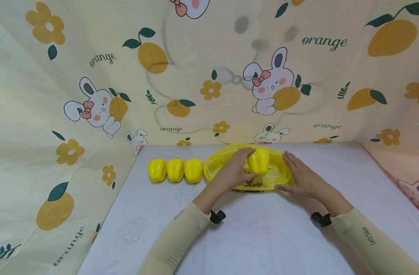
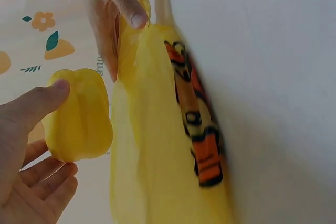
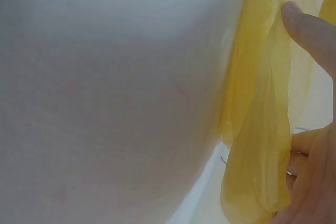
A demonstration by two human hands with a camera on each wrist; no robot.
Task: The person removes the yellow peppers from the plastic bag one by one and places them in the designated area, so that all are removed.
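My left hand [image 1: 231, 172] grips a yellow bell pepper [image 1: 259, 162] between thumb and fingers, over the mouth of a yellow plastic bag [image 1: 281, 167]. The left wrist view shows the thumb on the pepper's near face and its lobed shape. At the bag's right side, my right hand [image 1: 305, 178] touches the rim with thumb and fingers spread apart. In the right wrist view its thumb [image 3: 307, 30] lies against the thin plastic, while the other fingers are partly hidden by the bag. An orange and black print marks the bag's front.
Three more yellow bell peppers [image 1: 175, 170] stand in a row left of the bag, the nearest beside its edge. A white-covered table [image 1: 264, 233] lies beneath. Behind it hangs a cream cloth [image 1: 202, 46] printed with rabbits and oranges.
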